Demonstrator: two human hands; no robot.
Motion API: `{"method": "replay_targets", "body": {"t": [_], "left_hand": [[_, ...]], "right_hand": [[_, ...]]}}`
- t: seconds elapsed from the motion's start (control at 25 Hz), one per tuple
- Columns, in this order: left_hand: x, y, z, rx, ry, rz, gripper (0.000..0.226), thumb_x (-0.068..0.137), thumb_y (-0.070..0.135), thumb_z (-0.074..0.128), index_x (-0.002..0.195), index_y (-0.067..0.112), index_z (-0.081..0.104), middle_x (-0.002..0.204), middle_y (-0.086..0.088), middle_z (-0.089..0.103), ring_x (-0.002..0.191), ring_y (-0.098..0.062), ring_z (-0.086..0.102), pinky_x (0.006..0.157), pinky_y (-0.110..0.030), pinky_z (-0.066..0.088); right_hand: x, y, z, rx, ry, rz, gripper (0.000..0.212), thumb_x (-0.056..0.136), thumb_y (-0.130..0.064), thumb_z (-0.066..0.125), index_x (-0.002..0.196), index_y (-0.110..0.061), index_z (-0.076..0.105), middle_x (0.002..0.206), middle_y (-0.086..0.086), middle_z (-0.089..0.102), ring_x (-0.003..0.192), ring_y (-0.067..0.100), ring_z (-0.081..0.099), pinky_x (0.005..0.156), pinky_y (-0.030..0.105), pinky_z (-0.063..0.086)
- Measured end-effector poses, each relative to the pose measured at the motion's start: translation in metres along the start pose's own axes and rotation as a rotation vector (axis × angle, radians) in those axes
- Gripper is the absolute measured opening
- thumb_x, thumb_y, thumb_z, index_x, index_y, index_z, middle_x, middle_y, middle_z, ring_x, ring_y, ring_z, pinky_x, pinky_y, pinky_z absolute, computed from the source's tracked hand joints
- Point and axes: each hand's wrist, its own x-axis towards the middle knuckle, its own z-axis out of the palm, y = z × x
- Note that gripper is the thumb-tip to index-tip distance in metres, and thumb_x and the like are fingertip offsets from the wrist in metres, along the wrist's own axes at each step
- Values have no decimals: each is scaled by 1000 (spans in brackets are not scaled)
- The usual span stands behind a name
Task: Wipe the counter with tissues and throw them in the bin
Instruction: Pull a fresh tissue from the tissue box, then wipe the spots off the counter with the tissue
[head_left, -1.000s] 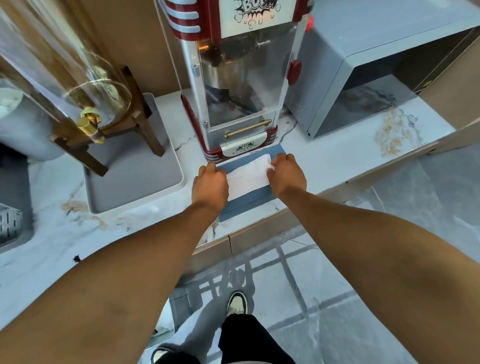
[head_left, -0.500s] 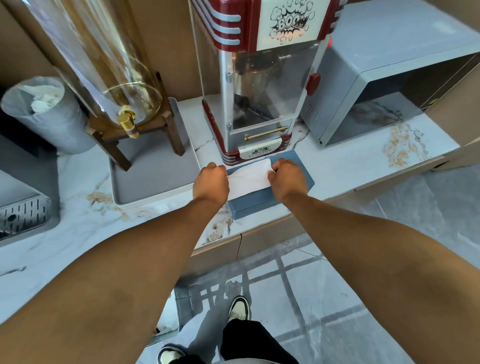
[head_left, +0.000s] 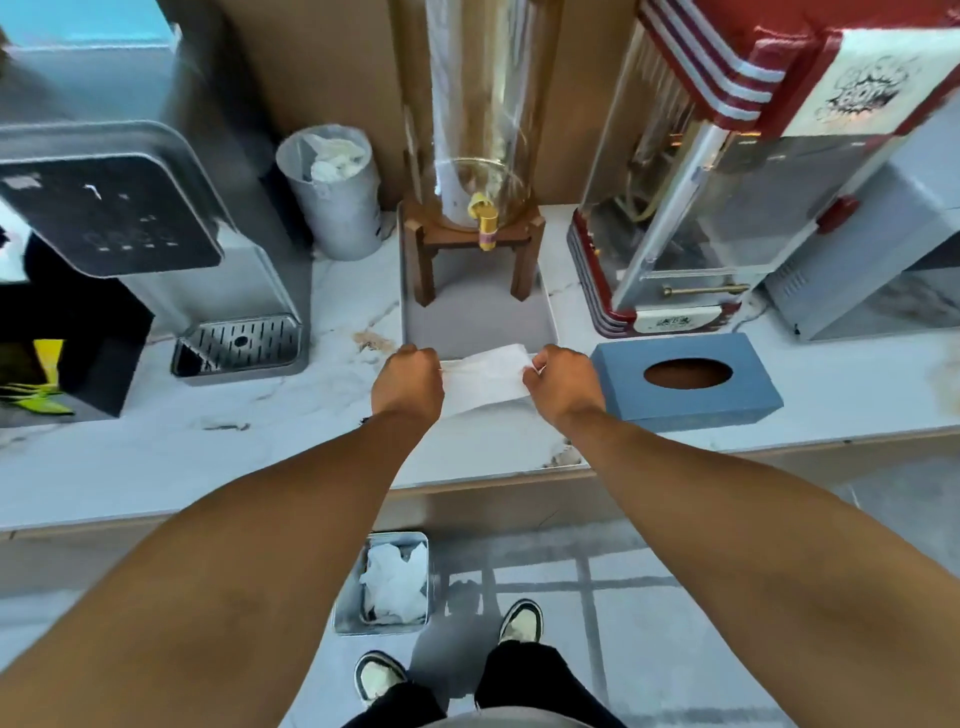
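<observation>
- Head view: a thin white paper tissue is stretched between both hands above the white marble surface, over the near rim of the grey tray.
- Left hand at 9 o'clock of the tissue and right hand at 3 o'clock have fingers pinched shut on its edges.
- It looks light, limp and easily torn; bunching it into a pad should help wiping.
- A square metal bin sits on the floor at 6 o'clock.

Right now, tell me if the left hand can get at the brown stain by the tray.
Probably yes. The brown stain lies on open counter just beyond the left hand, nothing between, though both hands grip the tissue.
</observation>
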Motion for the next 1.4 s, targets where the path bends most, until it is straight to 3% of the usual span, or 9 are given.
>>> {"method": "replay_targets", "body": {"t": [0.08, 0.24, 0.4, 0.88, 1.04, 1.24, 1.4], "left_hand": [[-5, -37, -8, -1, 3, -59, 25, 94, 3, 53, 113, 2, 68, 116, -20, 63, 106, -40, 62, 92, -47, 54], [-12, -94, -21, -8, 4, -136, 25, 92, 0, 54, 112, 4, 69, 116, -18, 61, 106, -38, 61, 90, -47, 55], [-10, -135, -23, -2, 9, -189, 25, 91, 0, 52, 107, 4, 71, 112, -17, 64, 102, -37, 62, 85, -46, 56], [27, -180, 5, -66, 12, -198, 23, 96, 6, 53, 108, 4, 72, 111, -19, 63, 99, -40, 63, 85, -46, 56], [35, -190, 16, -70, -7, -173, 23, 95, 10, 53, 107, 5, 72, 110, -20, 65, 103, -39, 60, 85, -45, 55], [28, -201, 22, -56, -6, -96, 31, 98, 22, 51, 119, 3, 65, 119, -20, 59, 115, -40, 53, 93, -47, 49], [6, -220, 23, -16, 72, -41, 34, 94, 7, 48, 125, 0, 60, 119, -23, 57, 112, -42, 52, 96, -48, 45]], "right_hand": [[-5, -30, 23, 0, -31, -42, 25, 95, -33, 57, 103, -12, 67, 103, 12, 71, 92, 29, 64, 77, 28, 44], [-10, -78, 58, -6, -76, -81, 23, 94, -32, 58, 95, -12, 69, 100, 11, 71, 95, 30, 63, 83, 35, 50], [-8, -115, 86, -2, -143, -94, 25, 93, -31, 57, 85, -11, 69, 92, 12, 72, 92, 31, 64, 80, 38, 55], [16, -130, 147, 51, -118, 16, 24, 93, -30, 56, 83, -11, 67, 90, 10, 71, 89, 30, 64, 78, 38, 54], [16, -124, 160, 55, -109, 17, 23, 93, -30, 55, 86, -10, 65, 95, 10, 69, 92, 30, 63, 80, 35, 51], [10, -123, 160, 60, -50, -26, 27, 92, -28, 56, 109, -8, 60, 115, 13, 59, 104, 33, 59, 85, 38, 47], [5, -131, 153, 4, 33, -99, 25, 93, -27, 56, 112, -12, 61, 114, 11, 55, 104, 32, 58, 84, 39, 51]]}}
